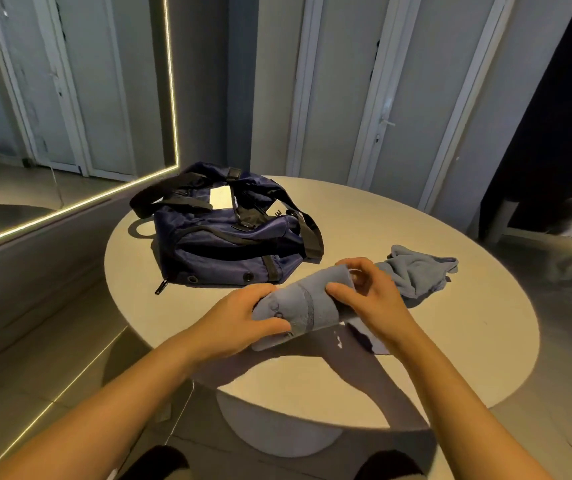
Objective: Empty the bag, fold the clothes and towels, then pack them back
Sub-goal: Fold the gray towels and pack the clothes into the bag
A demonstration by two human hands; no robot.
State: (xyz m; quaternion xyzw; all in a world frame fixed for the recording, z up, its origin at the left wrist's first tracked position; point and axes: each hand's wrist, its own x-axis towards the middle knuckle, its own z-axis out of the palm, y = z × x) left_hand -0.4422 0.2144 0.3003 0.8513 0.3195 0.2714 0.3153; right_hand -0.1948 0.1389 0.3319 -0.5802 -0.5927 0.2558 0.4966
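I hold a folded grey-blue towel (307, 306) over the middle of the round table (450, 341), its length running from 7 o'clock to 1 o'clock. My left hand (243, 317) clasps the 7 o'clock end, fingers wrapped over the top and thumb along the near edge. My right hand (371, 292) clamps the 1 o'clock end, fingers curled over the fold. A crumpled blue cloth (416, 271) lies on the table at 2 o'clock, just beyond my right hand; I cannot tell whether it joins the towel. The navy bag (222, 244) sits at 11 o'clock, slumped, its black straps draped across the top. A dark garment (362, 337) lies under my right wrist.
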